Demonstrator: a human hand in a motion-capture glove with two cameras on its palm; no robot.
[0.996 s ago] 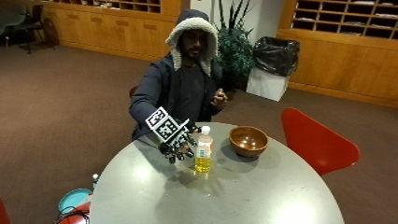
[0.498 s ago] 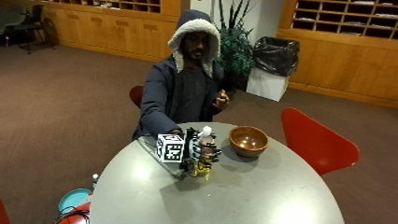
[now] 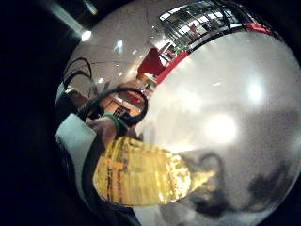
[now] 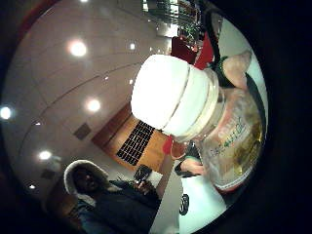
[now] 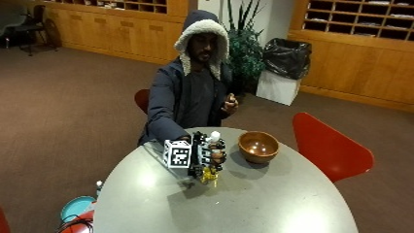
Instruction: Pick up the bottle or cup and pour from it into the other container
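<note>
Bottle [image 5: 211, 162] of yellow liquid is standing upright on the round grey table [image 5: 271, 204], and I am wrapping my gloved right hand [image 5: 206, 156] around its middle, fingers curling round the body while its white cap [image 5: 215, 135] is sticking out above them. From my palm, the cap [image 4: 170, 95] and the yellow-filled lower part [image 3: 141, 172] are looming very close. My wooden bowl [image 5: 258, 147] is sitting just beside the bottle, apart from it. I am holding my bare hand [image 5: 230, 103] up near my chest.
</note>
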